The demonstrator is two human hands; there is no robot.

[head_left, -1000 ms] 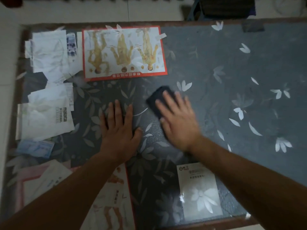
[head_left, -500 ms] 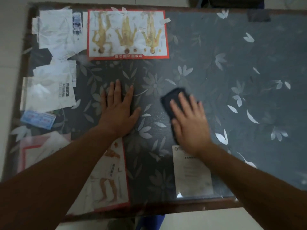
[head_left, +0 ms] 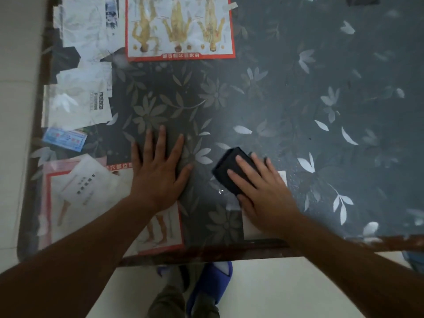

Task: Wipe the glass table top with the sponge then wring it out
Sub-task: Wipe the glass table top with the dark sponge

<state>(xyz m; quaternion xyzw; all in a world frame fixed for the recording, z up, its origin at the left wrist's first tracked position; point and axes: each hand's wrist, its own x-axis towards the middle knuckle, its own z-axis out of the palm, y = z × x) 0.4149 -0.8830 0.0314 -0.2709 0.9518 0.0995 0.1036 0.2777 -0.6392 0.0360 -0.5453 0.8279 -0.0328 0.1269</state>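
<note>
A dark rectangular sponge (head_left: 227, 167) lies flat on the glass table top (head_left: 286, 92), near the front edge. My right hand (head_left: 263, 191) presses on it with straight, spread fingers and covers its near half. My left hand (head_left: 158, 173) rests flat on the glass to the left of the sponge, fingers spread, holding nothing. The glass covers a dark cloth with pale flowers and leaves. A small wet glint shows on the glass just left of the sponge.
Papers lie under the glass: a red-bordered chart (head_left: 180, 27) at the back, white sheets (head_left: 78, 102) and a blue ticket (head_left: 65, 138) at the left, another red-bordered sheet (head_left: 80, 203) front left. The table's wooden front edge (head_left: 206, 251) runs below my wrists. A blue slipper (head_left: 211, 288) stands on the pale floor.
My right hand has drawn the sponge toward the front edge of the table. The view has tipped down, so the floor and my slipper now show. My left hand stays flat on the glass.
</note>
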